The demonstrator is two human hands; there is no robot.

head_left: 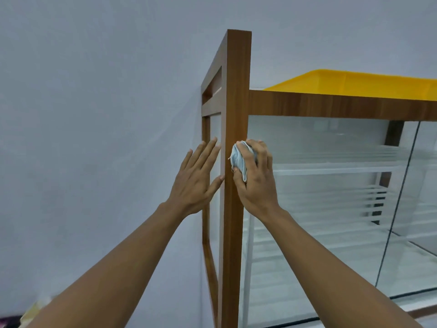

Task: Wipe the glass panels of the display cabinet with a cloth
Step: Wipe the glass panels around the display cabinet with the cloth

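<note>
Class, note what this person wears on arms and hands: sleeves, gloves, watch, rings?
Nothing worn shows. The left hand and right hand are ungloved, with no rings visible. The left forearm and right forearm are bare to the picture's edge: no sleeve, watch or band.

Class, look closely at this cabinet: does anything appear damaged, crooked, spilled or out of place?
Nothing looks damaged or spilled. One small oddity: the right hand holds the bunched cloth against the wooden corner post, not the glass, while the left hand lies flat on the side panel.
</note>
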